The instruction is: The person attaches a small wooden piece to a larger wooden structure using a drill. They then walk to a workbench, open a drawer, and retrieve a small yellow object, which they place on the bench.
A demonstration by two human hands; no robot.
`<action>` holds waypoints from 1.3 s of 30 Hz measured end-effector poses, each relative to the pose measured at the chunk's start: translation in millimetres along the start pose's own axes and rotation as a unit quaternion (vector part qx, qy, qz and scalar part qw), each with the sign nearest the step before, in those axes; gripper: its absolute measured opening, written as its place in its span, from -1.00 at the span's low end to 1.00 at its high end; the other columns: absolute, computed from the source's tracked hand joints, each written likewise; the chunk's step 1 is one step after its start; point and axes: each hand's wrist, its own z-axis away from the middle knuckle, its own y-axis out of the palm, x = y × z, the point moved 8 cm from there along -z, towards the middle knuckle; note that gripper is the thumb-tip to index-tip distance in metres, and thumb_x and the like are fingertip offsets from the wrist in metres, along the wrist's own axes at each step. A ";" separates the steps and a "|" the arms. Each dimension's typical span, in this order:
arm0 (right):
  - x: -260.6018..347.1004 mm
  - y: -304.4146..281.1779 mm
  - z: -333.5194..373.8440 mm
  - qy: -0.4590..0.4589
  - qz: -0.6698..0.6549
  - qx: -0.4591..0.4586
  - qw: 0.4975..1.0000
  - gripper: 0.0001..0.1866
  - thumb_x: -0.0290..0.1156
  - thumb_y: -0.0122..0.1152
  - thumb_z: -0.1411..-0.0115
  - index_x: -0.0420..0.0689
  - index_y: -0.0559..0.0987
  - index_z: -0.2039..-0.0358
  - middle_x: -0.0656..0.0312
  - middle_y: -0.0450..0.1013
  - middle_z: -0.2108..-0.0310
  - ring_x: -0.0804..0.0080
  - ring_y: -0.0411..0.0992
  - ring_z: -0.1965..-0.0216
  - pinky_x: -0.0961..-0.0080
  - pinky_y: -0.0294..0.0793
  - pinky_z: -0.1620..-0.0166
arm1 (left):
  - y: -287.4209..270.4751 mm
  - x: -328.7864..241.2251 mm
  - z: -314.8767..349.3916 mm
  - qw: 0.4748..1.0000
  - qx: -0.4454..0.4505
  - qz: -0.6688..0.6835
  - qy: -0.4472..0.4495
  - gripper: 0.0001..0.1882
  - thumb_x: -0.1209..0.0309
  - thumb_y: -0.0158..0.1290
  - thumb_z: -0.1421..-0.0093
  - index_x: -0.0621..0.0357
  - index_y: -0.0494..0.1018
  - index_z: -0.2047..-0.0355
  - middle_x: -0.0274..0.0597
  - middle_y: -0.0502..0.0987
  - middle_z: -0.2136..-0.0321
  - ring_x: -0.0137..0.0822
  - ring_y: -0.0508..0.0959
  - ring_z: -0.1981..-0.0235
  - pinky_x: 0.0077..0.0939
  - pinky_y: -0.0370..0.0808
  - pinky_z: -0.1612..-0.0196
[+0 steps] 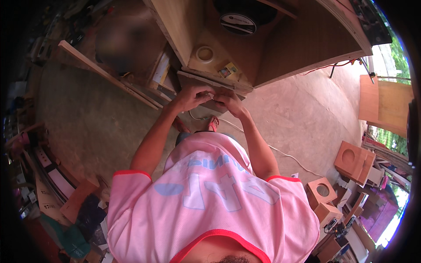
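My left hand (193, 97) and my right hand (229, 101) meet in front of a large open wooden box (302, 57). The fingers of both are curled together in a pinch. Between the fingertips there seems to be something small and pale, too small to name. Just behind the hands runs the front edge of a wooden board (188, 79) at the foot of the box. Inside the box lie a ring-shaped roll of tape (205, 54) and a small yellow packet (230, 68). A round speaker with a labelled back (237, 24) sits deeper in.
A long wooden strip (109, 75) slants across the left. A pale cable (280, 151) trails over the concrete floor (289, 109) by my feet. Small wooden boxes with round holes (354, 161) are stacked at the right. Boards and scraps (79, 201) clutter the lower left.
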 end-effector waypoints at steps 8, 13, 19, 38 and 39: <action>7.2 -6.0 2.5 0.001 -0.006 0.012 1.000 -0.73 -0.38 0.23 -0.17 -0.20 0.46 0.16 0.31 0.37 0.39 0.62 0.32 0.43 0.65 0.35 0.36 | 3.9 -3.0 -3.1 1.000 -0.001 -0.018 0.024 -0.78 0.43 0.21 -0.27 0.17 0.59 0.08 -0.20 0.64 0.31 -0.42 0.58 0.34 -0.45 0.53 0.22; 3.6 -6.2 -2.0 -0.005 -0.032 0.036 0.999 -0.75 -0.39 0.22 -0.18 -0.17 0.46 0.16 0.32 0.36 0.39 0.62 0.30 0.44 0.65 0.34 0.36 | 10.4 -2.2 -4.6 0.999 -0.012 0.022 0.025 -0.79 0.46 0.21 -0.27 0.17 0.57 0.09 -0.24 0.63 0.30 -0.47 0.57 0.33 -0.49 0.53 0.21; 0.7 -9.0 0.3 0.014 -0.016 0.050 0.999 -0.74 -0.37 0.23 -0.20 -0.14 0.46 0.13 0.33 0.36 0.34 0.63 0.30 0.39 0.65 0.36 0.32 | 6.5 3.1 -2.6 0.997 -0.031 0.073 0.007 -0.80 0.49 0.19 -0.28 0.17 0.56 0.09 -0.27 0.61 0.33 -0.54 0.55 0.33 -0.53 0.51 0.23; 18.5 -4.1 5.4 -0.001 0.031 0.055 0.998 -0.75 -0.39 0.22 -0.20 -0.15 0.41 0.16 0.34 0.34 0.37 0.60 0.35 0.40 0.63 0.32 0.37 | 13.3 -3.1 -11.5 0.996 0.008 0.091 -0.008 -0.84 0.47 0.18 -0.28 0.17 0.54 0.14 -0.41 0.44 0.50 -0.59 0.39 0.43 -0.58 0.37 0.37; 20.7 -4.6 7.0 -0.002 0.040 0.049 0.998 -0.75 -0.38 0.22 -0.20 -0.15 0.41 0.15 0.33 0.34 0.36 0.59 0.36 0.39 0.62 0.33 0.37 | 13.4 -3.0 -11.7 0.996 0.010 0.085 -0.022 -0.85 0.46 0.18 -0.28 0.18 0.54 0.15 -0.40 0.47 0.50 -0.59 0.41 0.43 -0.58 0.38 0.36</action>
